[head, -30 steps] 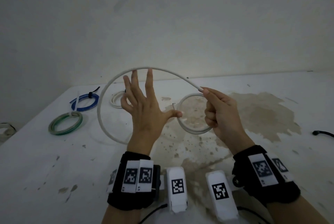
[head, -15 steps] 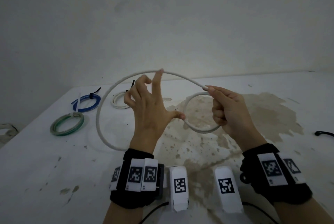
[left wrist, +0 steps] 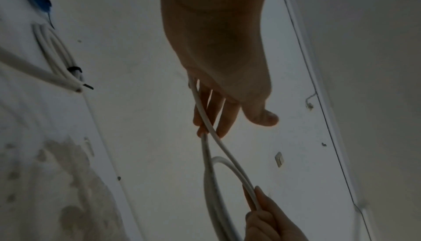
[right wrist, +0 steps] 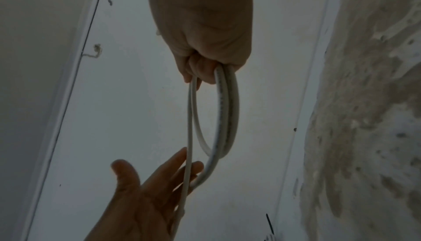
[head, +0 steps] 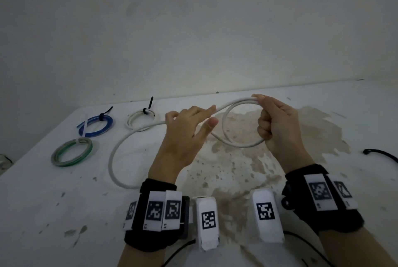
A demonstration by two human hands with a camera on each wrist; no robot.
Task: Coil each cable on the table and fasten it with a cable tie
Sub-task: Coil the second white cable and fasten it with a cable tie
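A long white cable (head: 116,152) sweeps in a wide arc over the table at the left and ends in a small coil (head: 243,146) held above the table. My right hand (head: 271,120) grips the top of that coil in a fist; the right wrist view shows the cable's turns (right wrist: 225,111) hanging from my right hand (right wrist: 205,65). My left hand (head: 212,116) is just left of the coil, fingers fairly straight, with the free run of cable (left wrist: 225,151) lying across the fingers (left wrist: 212,117). The thumb stands apart from the cable.
Three tied coils lie at the far left of the white table (head: 64,213): a blue one (head: 95,125), a white one (head: 142,120) and a green one (head: 72,152). A loose black cable tie (head: 381,154) lies at the right edge. A wall rises behind the table.
My left hand dropped and swung right toward the coil, carrying the cable's free run. The big raised loop came down onto the table. My right hand curled into a fist on the coil.
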